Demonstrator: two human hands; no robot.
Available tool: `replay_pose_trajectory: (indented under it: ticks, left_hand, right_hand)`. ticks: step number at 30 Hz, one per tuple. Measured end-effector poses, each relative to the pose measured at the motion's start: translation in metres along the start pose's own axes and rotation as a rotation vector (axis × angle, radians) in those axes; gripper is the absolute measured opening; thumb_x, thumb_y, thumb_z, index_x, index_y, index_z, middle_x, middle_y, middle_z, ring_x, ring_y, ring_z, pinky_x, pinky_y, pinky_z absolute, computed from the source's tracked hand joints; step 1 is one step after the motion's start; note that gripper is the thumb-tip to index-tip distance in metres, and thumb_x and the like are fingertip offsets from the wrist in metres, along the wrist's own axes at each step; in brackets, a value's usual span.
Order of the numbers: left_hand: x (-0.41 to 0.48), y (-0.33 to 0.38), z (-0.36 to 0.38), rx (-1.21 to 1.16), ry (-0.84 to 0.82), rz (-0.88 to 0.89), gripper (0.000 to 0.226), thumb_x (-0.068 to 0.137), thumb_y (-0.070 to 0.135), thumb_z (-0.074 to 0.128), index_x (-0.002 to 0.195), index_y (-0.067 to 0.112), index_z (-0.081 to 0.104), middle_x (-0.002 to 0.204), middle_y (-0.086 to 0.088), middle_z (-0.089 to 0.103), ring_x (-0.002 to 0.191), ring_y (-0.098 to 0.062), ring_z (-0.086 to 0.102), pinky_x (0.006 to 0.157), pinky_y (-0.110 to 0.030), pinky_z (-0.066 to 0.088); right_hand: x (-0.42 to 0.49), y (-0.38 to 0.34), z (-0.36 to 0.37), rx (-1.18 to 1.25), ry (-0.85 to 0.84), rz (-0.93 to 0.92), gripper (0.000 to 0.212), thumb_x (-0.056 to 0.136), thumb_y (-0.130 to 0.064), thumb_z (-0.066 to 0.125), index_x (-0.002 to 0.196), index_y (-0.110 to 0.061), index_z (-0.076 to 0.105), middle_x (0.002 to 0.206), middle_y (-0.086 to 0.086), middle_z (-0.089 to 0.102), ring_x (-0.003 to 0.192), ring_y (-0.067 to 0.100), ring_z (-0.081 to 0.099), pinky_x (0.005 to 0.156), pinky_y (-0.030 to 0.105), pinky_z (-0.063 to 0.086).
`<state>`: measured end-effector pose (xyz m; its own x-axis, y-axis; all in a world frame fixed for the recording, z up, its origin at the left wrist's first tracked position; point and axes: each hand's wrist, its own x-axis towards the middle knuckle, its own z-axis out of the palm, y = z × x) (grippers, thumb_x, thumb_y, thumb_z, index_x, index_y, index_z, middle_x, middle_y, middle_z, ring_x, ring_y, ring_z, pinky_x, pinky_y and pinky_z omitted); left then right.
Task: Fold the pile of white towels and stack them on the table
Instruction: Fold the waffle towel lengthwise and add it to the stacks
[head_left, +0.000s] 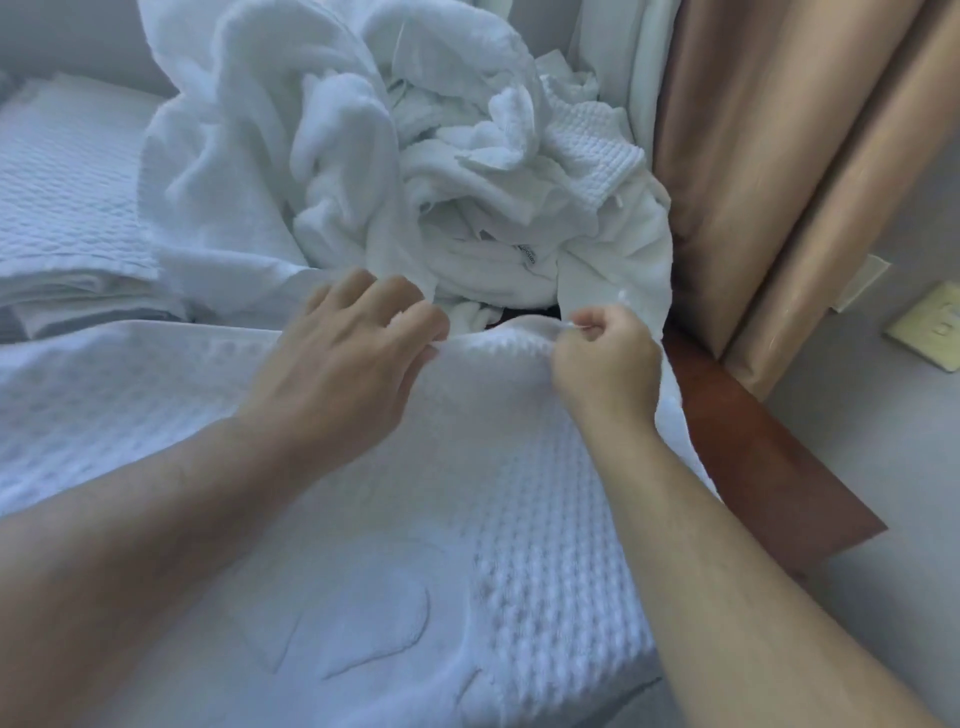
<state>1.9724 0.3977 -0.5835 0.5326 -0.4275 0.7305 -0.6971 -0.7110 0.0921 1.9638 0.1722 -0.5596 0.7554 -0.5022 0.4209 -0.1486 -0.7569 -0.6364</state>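
towel (363, 519): white, waffle weave | curtain (769, 171): tan | table (753, 457): reddish-brown

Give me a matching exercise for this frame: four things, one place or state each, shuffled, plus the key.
Things:
1. waffle towel
2. towel pile
3. folded stack
4. curtain

Places or states:
A. crumpled heap at the back of the table
B. hanging at the right, tan
C. lying flat at the far left
D. spread in front, far edge held by both hands

Pairs: 1-D, 2-A, 3-C, 4-B. The left hand grips the far edge; the right hand pinches it near the right corner.
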Motion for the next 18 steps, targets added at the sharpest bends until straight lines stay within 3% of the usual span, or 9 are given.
replay_pose_trajectory:
  ticks: [3, 4, 6, 8, 9, 11, 14, 16, 18]
  left_hand:
    - [-0.001, 0.012, -0.007, -0.073, -0.018, -0.023, 0.017, 0.101, 0.031, 0.045, 0.099, 0.015, 0.051, 0.078, -0.003, 0.058, 0.057, -0.03, 0.048, 0.05, -0.032, 0.034]
    - [-0.003, 0.015, -0.008, -0.097, -0.102, -0.043, 0.023, 0.102, 0.044, 0.04, 0.1, 0.021, 0.046, 0.072, 0.003, 0.056, 0.051, -0.027, 0.045, 0.045, -0.03, 0.032]
    - [-0.007, 0.021, -0.009, -0.064, -0.374, -0.095, 0.04, 0.086, 0.077, 0.037, 0.096, 0.038, 0.033, 0.069, 0.011, 0.049, 0.053, -0.011, 0.044, 0.045, -0.029, 0.027]
    - [-0.012, 0.026, -0.005, 0.0, -0.561, -0.082, 0.052, 0.068, 0.091, 0.04, 0.088, 0.044, 0.027, 0.07, 0.013, 0.045, 0.06, -0.001, 0.04, 0.047, -0.029, 0.025]
    - [-0.013, 0.027, -0.003, 0.007, -0.594, -0.068, 0.054, 0.066, 0.092, 0.041, 0.084, 0.043, 0.027, 0.071, 0.012, 0.045, 0.061, -0.002, 0.041, 0.048, -0.029, 0.025]
    - [-0.014, 0.027, -0.001, -0.023, -0.587, -0.057, 0.053, 0.065, 0.091, 0.039, 0.08, 0.042, 0.03, 0.07, 0.011, 0.046, 0.061, -0.005, 0.043, 0.048, -0.029, 0.027]
    - [-0.018, 0.026, 0.001, -0.029, -0.476, -0.008, 0.048, 0.072, 0.087, 0.041, 0.074, 0.039, 0.034, 0.065, 0.012, 0.046, 0.057, -0.005, 0.043, 0.047, -0.029, 0.026]
    - [-0.021, 0.022, 0.005, -0.031, -0.371, 0.053, 0.049, 0.077, 0.076, 0.051, 0.07, 0.032, 0.033, 0.059, 0.012, 0.043, 0.051, -0.014, 0.043, 0.044, -0.027, 0.025]
    - [-0.02, 0.015, 0.007, -0.032, -0.257, 0.18, 0.044, 0.081, 0.059, 0.063, 0.069, 0.026, 0.035, 0.055, 0.009, 0.042, 0.045, -0.024, 0.042, 0.042, -0.025, 0.026]
  right_hand:
    - [-0.021, 0.002, -0.019, 0.471, 0.373, 0.141, 0.017, 0.081, -0.029, 0.055, 0.073, -0.02, 0.066, 0.064, -0.009, 0.064, 0.065, -0.005, 0.06, 0.064, 0.006, 0.041]
    - [-0.028, 0.005, -0.023, 0.59, 0.411, 0.264, 0.021, 0.082, -0.031, 0.058, 0.068, -0.018, 0.066, 0.063, -0.004, 0.066, 0.062, 0.001, 0.063, 0.065, 0.017, 0.05]
    - [-0.037, 0.02, -0.027, 0.729, 0.348, 0.544, 0.01, 0.084, -0.027, 0.069, 0.079, -0.019, 0.07, 0.071, 0.004, 0.072, 0.06, 0.013, 0.067, 0.058, 0.031, 0.055]
    - [-0.045, 0.034, -0.027, 0.786, 0.189, 0.701, 0.027, 0.083, -0.015, 0.073, 0.108, -0.01, 0.067, 0.081, 0.008, 0.071, 0.057, 0.015, 0.067, 0.057, 0.031, 0.055]
    - [-0.047, 0.039, -0.027, 0.795, 0.127, 0.706, 0.039, 0.082, -0.01, 0.07, 0.12, -0.008, 0.061, 0.086, 0.009, 0.071, 0.055, 0.015, 0.066, 0.056, 0.03, 0.055]
    - [-0.047, 0.041, -0.026, 0.756, 0.094, 0.617, 0.047, 0.083, -0.009, 0.063, 0.127, -0.019, 0.052, 0.092, 0.008, 0.068, 0.056, 0.016, 0.064, 0.052, 0.028, 0.052]
    - [-0.049, 0.037, -0.015, 0.498, -0.004, 0.387, 0.028, 0.087, -0.017, 0.056, 0.109, -0.033, 0.064, 0.087, -0.006, 0.069, 0.069, 0.011, 0.063, 0.057, 0.025, 0.048]
    - [-0.049, 0.033, -0.004, 0.424, -0.04, 0.275, 0.017, 0.089, -0.022, 0.056, 0.092, -0.03, 0.071, 0.083, -0.018, 0.069, 0.076, -0.006, 0.063, 0.063, 0.012, 0.045]
    - [-0.041, 0.027, 0.006, 0.452, -0.035, 0.22, 0.017, 0.089, -0.021, 0.056, 0.086, -0.03, 0.07, 0.079, -0.029, 0.068, 0.079, -0.022, 0.056, 0.058, 0.002, 0.041]
